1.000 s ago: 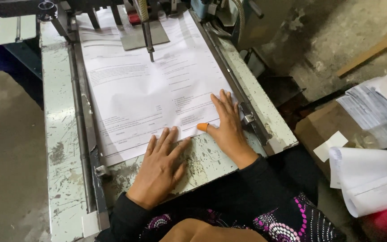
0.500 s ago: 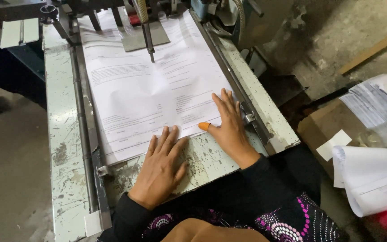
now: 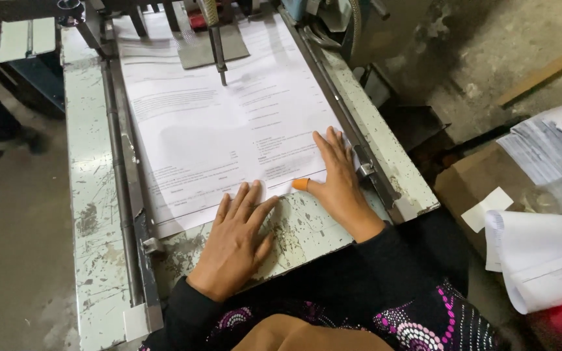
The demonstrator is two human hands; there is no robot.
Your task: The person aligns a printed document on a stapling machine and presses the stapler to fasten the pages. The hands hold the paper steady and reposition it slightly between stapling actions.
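Observation:
A large printed white sheet (image 3: 216, 123) lies flat on the worn, paint-chipped machine table (image 3: 89, 195). My left hand (image 3: 235, 237) rests palm down on the table at the sheet's near edge, its fingertips touching the paper. My right hand (image 3: 339, 179) lies flat on the sheet's near right corner, fingers spread beside the right metal side guide (image 3: 359, 153). An orange rubber cap (image 3: 300, 184) covers the right thumb tip. Neither hand grips anything.
A thin metal rod (image 3: 218, 55) and a grey plate (image 3: 209, 42) sit over the sheet's far end. A left guide rail (image 3: 121, 188) runs along the table. To the right stand a cardboard box (image 3: 476, 182) and stacks of printed paper (image 3: 541, 260).
Both hands stay flat at the sheet's near edge, almost unmoved. The view has shifted slightly.

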